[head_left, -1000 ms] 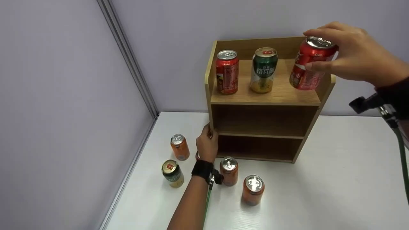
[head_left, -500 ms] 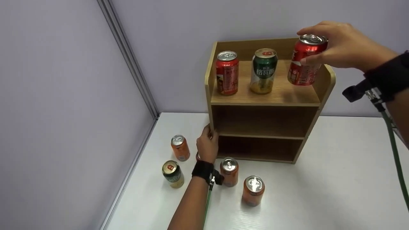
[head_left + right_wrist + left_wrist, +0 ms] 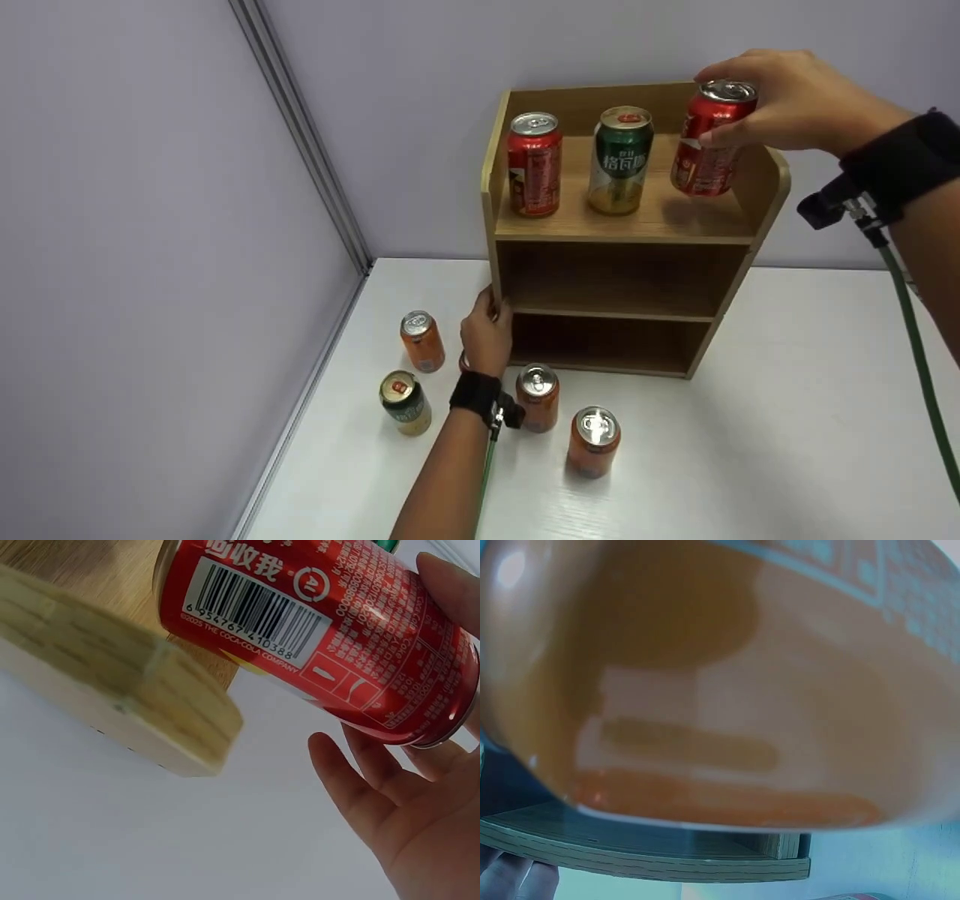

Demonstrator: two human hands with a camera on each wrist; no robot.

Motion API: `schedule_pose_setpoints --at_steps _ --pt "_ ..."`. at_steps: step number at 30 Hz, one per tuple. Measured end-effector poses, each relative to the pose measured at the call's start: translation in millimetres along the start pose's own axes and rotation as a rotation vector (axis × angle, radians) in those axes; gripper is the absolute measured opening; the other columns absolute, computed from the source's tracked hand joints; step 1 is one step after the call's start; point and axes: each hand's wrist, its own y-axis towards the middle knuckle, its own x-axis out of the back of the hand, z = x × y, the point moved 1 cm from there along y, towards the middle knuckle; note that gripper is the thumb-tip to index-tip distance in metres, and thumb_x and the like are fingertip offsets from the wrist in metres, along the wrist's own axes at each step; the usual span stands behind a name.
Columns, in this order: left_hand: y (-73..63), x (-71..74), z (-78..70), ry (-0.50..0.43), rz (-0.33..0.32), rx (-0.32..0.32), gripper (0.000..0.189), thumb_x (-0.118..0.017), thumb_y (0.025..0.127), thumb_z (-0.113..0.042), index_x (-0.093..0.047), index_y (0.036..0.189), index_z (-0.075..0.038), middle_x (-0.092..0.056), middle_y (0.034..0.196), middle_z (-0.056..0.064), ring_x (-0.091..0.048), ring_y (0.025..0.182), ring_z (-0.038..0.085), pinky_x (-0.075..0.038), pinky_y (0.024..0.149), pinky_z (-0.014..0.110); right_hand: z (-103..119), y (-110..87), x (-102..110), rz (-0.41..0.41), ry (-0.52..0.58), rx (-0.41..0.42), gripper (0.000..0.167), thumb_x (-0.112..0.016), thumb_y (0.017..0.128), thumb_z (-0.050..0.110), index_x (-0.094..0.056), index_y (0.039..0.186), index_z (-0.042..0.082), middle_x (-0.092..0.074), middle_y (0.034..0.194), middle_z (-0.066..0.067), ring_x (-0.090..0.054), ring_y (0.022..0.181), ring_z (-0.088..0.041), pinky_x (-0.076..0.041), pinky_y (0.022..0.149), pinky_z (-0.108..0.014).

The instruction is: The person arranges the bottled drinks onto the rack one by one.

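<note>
My right hand (image 3: 791, 101) holds a red Coca-Cola can (image 3: 712, 142) near its top, thumb on the near side and fingers at the far side. The can is slightly tilted over the right part of the top board of a small wooden shelf (image 3: 622, 238). In the right wrist view, the can's barcode side (image 3: 330, 630) shows beside the shelf's side panel (image 3: 127, 682). Low on the shelf's left side, my left hand (image 3: 486, 341) grips the panel's front edge; some fingers are hidden behind it. In the left wrist view, its fingers (image 3: 517, 877) show at the board edge.
On the top board stand another red can (image 3: 534, 169) and a green-and-gold can (image 3: 621, 161). Around my left forearm on the white table (image 3: 787, 420) are orange cans (image 3: 422, 345) (image 3: 538, 401) (image 3: 594, 442) and a second green-and-gold can (image 3: 406, 405). Walls stand left and behind.
My right hand has carried the red can a little left and back, further over the top board. The left hand keeps its place on the shelf's side.
</note>
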Motion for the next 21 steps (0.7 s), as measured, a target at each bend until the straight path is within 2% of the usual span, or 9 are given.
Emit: schedule_pose_setpoints --at_steps 4,9,21 --pt "0.7 -1.4 -1.4 0.0 -0.001 0.007 0.027 -0.065 0.094 -0.02 -0.068 0.119 -0.009 -0.072 0.101 0.009 -0.069 0.09 0.02 -0.055 0.072 0.036 -2.4 1.9 -0.3 0.021 -0.032 -0.012 0.076 -0.07 0.089 0.038 -0.037 0.15 0.008 -0.038 0.141 -0.029 -0.045 0.115 -0.053 -0.038 0.088 -0.068" --pt "0.8 -2.0 -2.8 0.0 0.002 0.01 0.028 -0.064 0.094 -0.02 -0.068 0.119 -0.009 -0.072 0.1 0.009 -0.069 0.09 0.02 -0.054 0.073 0.037 -6.2 3.4 -2.9 0.047 -0.032 -0.04 0.08 -0.071 0.088 0.041 -0.034 0.151 0.008 -0.033 0.146 -0.03 -0.04 0.121 -0.056 -0.035 0.09 -0.07" --pt "-1.2 -2.4 -3.4 -0.006 0.01 0.022 0.029 -0.063 0.093 -0.02 -0.068 0.12 -0.009 -0.072 0.102 0.009 -0.068 0.092 0.02 -0.054 0.074 0.038 -9.1 9.5 -8.4 0.085 -0.022 -0.069 0.078 -0.069 0.091 0.035 -0.029 0.153 0.008 -0.03 0.147 -0.031 -0.038 0.121 -0.056 -0.034 0.091 -0.07"
